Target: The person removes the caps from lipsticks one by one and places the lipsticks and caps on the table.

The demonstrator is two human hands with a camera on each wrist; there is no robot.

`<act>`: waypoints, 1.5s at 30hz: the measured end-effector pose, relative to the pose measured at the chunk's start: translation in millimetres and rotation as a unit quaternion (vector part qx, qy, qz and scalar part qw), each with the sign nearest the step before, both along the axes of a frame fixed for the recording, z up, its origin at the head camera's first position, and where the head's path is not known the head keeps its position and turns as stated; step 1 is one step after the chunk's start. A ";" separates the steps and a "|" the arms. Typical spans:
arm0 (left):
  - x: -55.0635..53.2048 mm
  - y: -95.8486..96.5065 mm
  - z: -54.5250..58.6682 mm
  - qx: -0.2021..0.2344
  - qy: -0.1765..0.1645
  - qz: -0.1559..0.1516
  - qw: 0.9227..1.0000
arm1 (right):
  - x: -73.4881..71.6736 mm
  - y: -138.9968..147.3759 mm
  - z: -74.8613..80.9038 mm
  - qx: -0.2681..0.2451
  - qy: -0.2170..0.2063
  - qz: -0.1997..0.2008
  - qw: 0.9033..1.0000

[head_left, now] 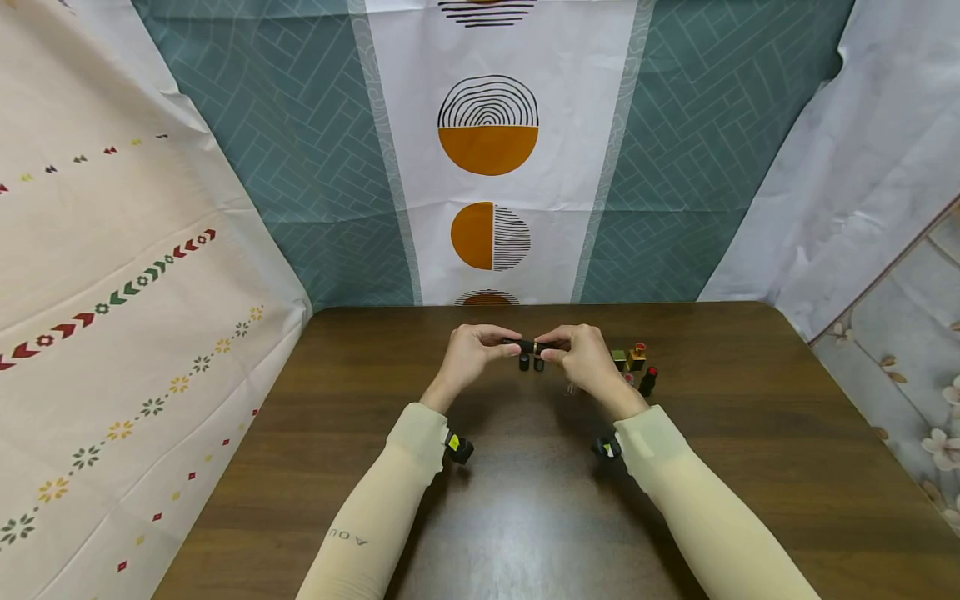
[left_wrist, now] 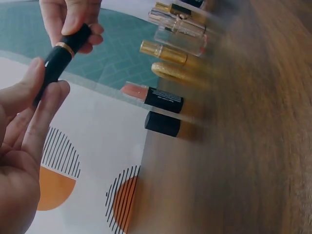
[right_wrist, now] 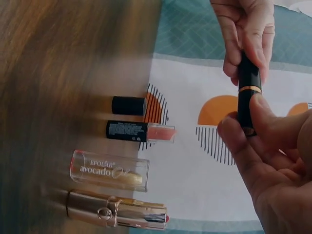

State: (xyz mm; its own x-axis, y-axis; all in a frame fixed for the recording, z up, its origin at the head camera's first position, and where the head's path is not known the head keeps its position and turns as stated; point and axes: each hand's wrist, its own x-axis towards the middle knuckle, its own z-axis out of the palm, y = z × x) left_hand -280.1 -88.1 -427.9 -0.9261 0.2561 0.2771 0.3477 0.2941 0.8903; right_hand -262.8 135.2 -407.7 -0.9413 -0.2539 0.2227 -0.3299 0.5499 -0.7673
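Note:
In front of me, both hands hold a black lipstick tube [head_left: 528,345] with a gold ring round its middle, raised over the far part of the table. My left hand [head_left: 474,354] pinches one end between thumb and fingers. Gripping the other end is my right hand [head_left: 588,358]. The two halves meet at the ring [right_wrist: 249,89]. Under the tube, a black cap [right_wrist: 128,105] stands upright beside an uncapped black lipstick [right_wrist: 127,130] whose peach-pink bullet shows in a clear sleeve.
Nearby stand a clear cap marked "avocado Oil" [right_wrist: 109,170] and a rose-gold lipstick [right_wrist: 87,207]. To the right of my right hand are a gold lipstick with a red tip [head_left: 637,358] and a black one with a red tip [head_left: 648,382]. A patterned cloth [head_left: 487,183] hangs behind the table.

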 end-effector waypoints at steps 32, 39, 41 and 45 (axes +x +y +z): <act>1.8 4.6 -0.7 0.002 0.021 0.001 1.000 | 5.6 2.6 1.1 -0.027 -0.032 -0.015 0.999; 4.6 7.1 0.4 0.001 0.019 0.009 1.000 | 8.1 1.9 0.8 -0.010 -0.002 -0.020 1.000; 5.1 8.2 -0.6 0.001 0.020 0.013 1.000 | 8.7 1.8 -0.2 -0.006 0.008 -0.021 1.000; 5.4 10.0 -2.5 0.009 0.026 0.016 0.999 | 9.3 0.5 -1.6 -0.006 0.033 -0.028 0.999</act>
State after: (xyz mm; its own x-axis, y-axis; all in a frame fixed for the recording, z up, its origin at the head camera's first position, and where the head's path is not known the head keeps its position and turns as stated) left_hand -274.7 -78.0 -430.3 -0.9177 0.2219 0.3296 0.3848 0.2896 0.8764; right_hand -253.5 135.7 -409.3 -0.9371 -0.1991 0.2866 -0.3488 0.5599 -0.7515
